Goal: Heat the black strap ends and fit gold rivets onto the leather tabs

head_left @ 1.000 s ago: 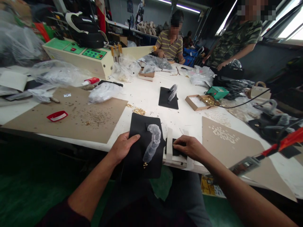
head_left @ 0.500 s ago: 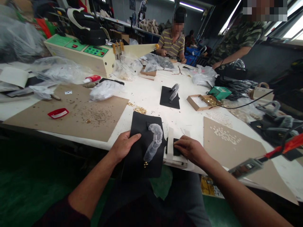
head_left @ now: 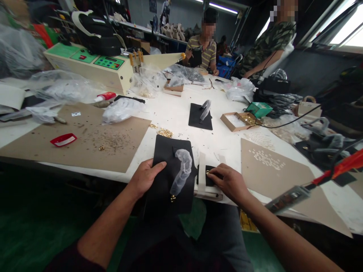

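Note:
My left hand (head_left: 145,176) grips the left edge of a black bag panel (head_left: 164,185), thumb on top. A handle wrapped in clear plastic (head_left: 183,172) stands out from that panel, with a gold metal fitting (head_left: 172,198) at its lower end. My right hand (head_left: 228,179) is closed, its fingertips pinching a small gold ring-like fitting (head_left: 208,172) over a black pad (head_left: 210,181) at the table edge. Pale strips (head_left: 202,170) cross the pad. A pile of gold fittings (head_left: 165,132) lies just beyond the panel.
A second black panel with a wrapped handle (head_left: 195,115) lies farther back. Small clear rings (head_left: 265,156) are scattered on brown card at right, near a screwdriver-like tool with a red cord (head_left: 289,198). A box of gold parts (head_left: 238,121) stands behind. Two people work across the table.
The gold fitting at my right fingertips now shows more clearly. My left hand keeps its hold on the panel. The seated person across has raised a dark piece, and the view has shifted slightly.

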Available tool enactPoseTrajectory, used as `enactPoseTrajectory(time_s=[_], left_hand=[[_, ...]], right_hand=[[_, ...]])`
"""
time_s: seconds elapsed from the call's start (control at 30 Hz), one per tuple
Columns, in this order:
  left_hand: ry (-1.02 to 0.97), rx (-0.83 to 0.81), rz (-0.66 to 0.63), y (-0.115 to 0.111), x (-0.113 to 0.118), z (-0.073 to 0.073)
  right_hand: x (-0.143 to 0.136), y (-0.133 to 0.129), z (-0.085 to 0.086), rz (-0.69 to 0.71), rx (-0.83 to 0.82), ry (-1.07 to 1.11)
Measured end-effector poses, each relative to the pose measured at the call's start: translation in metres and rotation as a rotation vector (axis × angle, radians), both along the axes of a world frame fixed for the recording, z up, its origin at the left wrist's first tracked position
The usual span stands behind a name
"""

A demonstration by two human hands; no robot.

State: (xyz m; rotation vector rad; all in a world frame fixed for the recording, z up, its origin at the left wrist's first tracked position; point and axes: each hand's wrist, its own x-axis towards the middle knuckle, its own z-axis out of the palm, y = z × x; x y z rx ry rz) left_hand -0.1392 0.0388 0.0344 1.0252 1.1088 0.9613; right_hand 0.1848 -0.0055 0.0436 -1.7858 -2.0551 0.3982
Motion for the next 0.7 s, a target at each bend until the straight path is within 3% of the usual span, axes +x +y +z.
enactPoseTrajectory(time_s=[0.33, 0.47, 0.6, 0.7], left_hand=[[0.019, -0.022, 0.006, 0.0, 0.001, 0.003], [0.03, -0.03, 0.024, -0.002, 0.002, 0.006], [0.038, -0.046, 0.034, -0.001, 0.003, 0.005], [0.043, -0.061, 0.037, 0.0, 0.003, 0.005]], right_hand=[[-0.007, 0.011, 0.009, -0.027, -0.167, 0.005], [-0.005, 0.004, 0.003, -0.119, -0.088, 0.032], [-0.008, -0.003, 0.004, -0.057, 0.009, -0.087], [-0.012, -0.002, 0.011, -0.042, -0.025, -0.211]])
